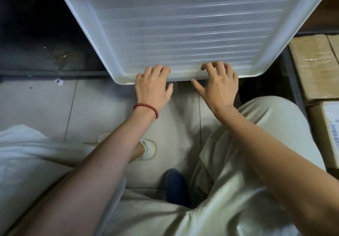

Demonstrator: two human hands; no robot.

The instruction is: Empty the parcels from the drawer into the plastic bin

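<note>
A translucent white plastic drawer (190, 32) with a ribbed bottom is pulled out toward me from under a pale cabinet top. No parcels show inside it. My left hand (153, 87), with a red bead bracelet on the wrist, holds the drawer's front rim; its fingers curl over the edge and the thumb stays outside. My right hand (218, 85) grips the same rim a little to the right, fingers hooked over it and thumb stretched out below. I cannot make out a plastic bin for certain.
Brown cardboard boxes (315, 65) are stacked at the right, close to the drawer's corner. A blurred white mass (27, 155) lies at the lower left. My knees and feet are over the grey tiled floor (88, 107). Dark space sits left of the drawer.
</note>
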